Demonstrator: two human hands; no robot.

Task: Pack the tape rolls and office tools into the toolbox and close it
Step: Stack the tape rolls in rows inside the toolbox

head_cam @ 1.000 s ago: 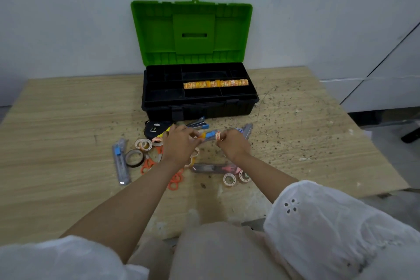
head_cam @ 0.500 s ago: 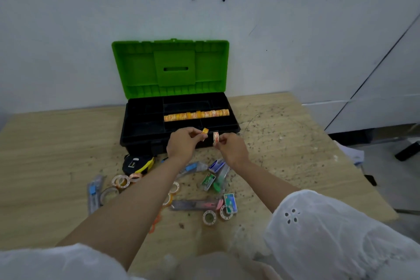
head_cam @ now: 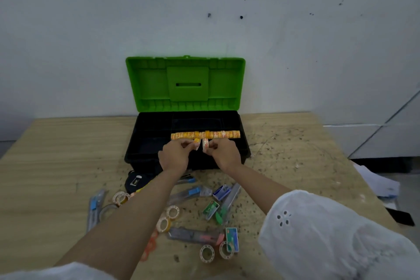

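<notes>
The left hand [head_cam: 173,154] pinches 1 small tape roll [head_cam: 196,143] in curled fingers and the right hand [head_cam: 225,153] pinches another roll [head_cam: 205,144], both just above the open toolbox [head_cam: 141,143], near the row of rolls [head_cam: 218,134] packed inside. Packing looks early: loose rolls [head_cam: 206,253], cutters [head_cam: 94,209], staple boxes [head_cam: 231,236] and a tape measure [head_cam: 135,182] lie on the surface [head_cam: 56,154], and the lid [head_cam: 185,84] stands up.
</notes>
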